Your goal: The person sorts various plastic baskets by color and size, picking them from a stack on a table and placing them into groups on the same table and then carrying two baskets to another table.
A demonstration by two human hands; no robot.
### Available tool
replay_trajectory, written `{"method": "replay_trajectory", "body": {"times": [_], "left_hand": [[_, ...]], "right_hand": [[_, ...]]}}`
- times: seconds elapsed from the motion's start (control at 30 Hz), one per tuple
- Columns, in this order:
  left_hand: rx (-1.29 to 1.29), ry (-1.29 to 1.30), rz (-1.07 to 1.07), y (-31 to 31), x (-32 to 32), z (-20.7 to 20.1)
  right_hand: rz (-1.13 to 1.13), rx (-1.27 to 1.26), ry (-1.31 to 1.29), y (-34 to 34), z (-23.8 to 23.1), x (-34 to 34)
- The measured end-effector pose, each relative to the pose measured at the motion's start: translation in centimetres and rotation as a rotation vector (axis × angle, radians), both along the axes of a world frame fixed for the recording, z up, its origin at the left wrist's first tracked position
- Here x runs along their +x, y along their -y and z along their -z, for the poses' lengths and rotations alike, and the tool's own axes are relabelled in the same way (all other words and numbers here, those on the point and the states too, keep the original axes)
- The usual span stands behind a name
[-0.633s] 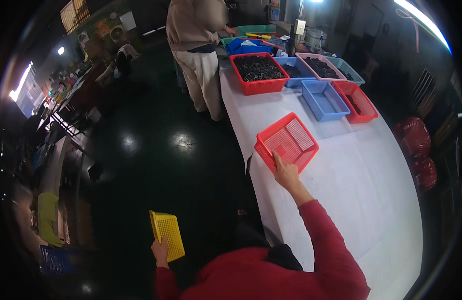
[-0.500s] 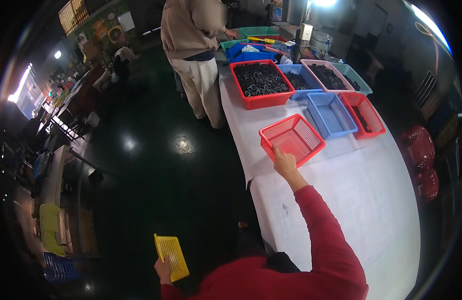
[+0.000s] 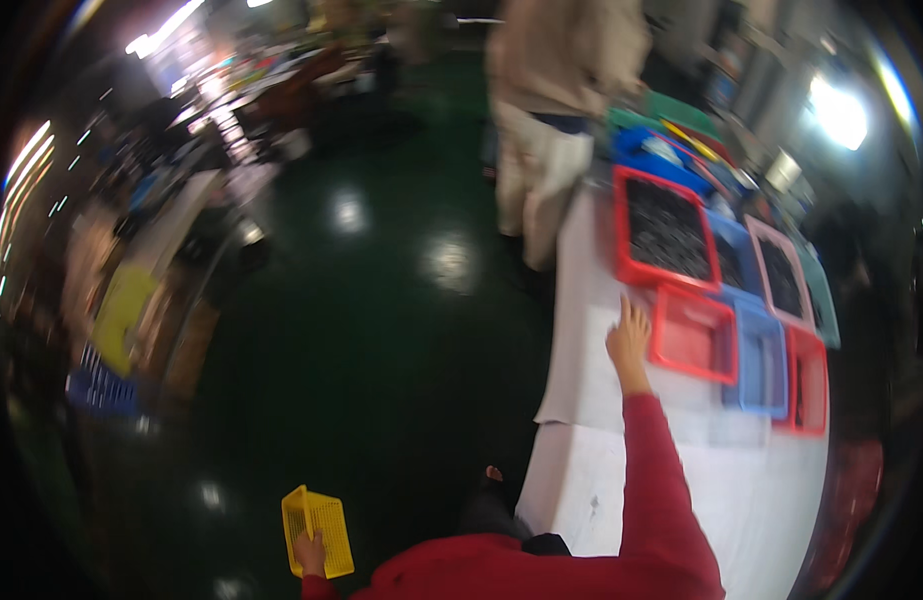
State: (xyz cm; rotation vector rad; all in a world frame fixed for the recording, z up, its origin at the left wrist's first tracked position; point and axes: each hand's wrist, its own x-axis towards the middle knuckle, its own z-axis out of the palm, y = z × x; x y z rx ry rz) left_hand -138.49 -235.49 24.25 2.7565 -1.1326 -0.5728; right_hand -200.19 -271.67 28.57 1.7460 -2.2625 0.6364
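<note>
At the lower left, over the floor, my left hand (image 3: 309, 553) grips a yellow perforated plastic basket (image 3: 331, 525) by its rim. My right hand (image 3: 629, 345) reaches out above the white-covered table (image 3: 581, 480) with fingers stretched and nothing in them. Just right of that hand, seemingly apart from it, sits a small red basket (image 3: 693, 374). Directly behind it stands a larger red basket (image 3: 621, 265) filled with small dark curved pieces (image 3: 668, 230). A blue basket (image 3: 761, 400) adjoins the small red one on the right.
Another red basket (image 3: 819, 400) stands at the table's right side. Farther back are a pink basket (image 3: 793, 310) and a green one (image 3: 829, 315). A person (image 3: 561, 110) in a beige top stands at the table's far left. Dark green floor (image 3: 381, 380) lies left of the table.
The small red basket now sits against the large red one, and my right hand has let go of it. My view has turned left. The yellow basket remains in my left hand, tilted differently.
</note>
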Motion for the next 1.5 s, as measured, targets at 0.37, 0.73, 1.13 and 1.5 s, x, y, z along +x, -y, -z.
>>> {"method": "replay_trajectory", "body": {"times": [0.37, 0.73, 1.13, 1.5], "left_hand": [[-0.229, 0.014, -0.591, -20.8, -1.4, 2.5], [-0.466, -0.033, -1.142, -37.9, 3.2, 2.9], [-0.311, -0.285, -1.845, -56.4, 5.9, 16.9], [-0.317, -0.346, -2.011, -72.4, 24.1, 16.6]], "right_hand": [[-1.291, 1.016, -0.182, -19.4, 12.2, 40.1], [-1.675, 1.091, -0.884, -32.7, 6.8, 74.1], [-2.441, 0.880, -0.852, -61.8, 9.2, 108.5], [-2.822, 0.903, -0.605, -97.2, 3.0, 129.6]]}}
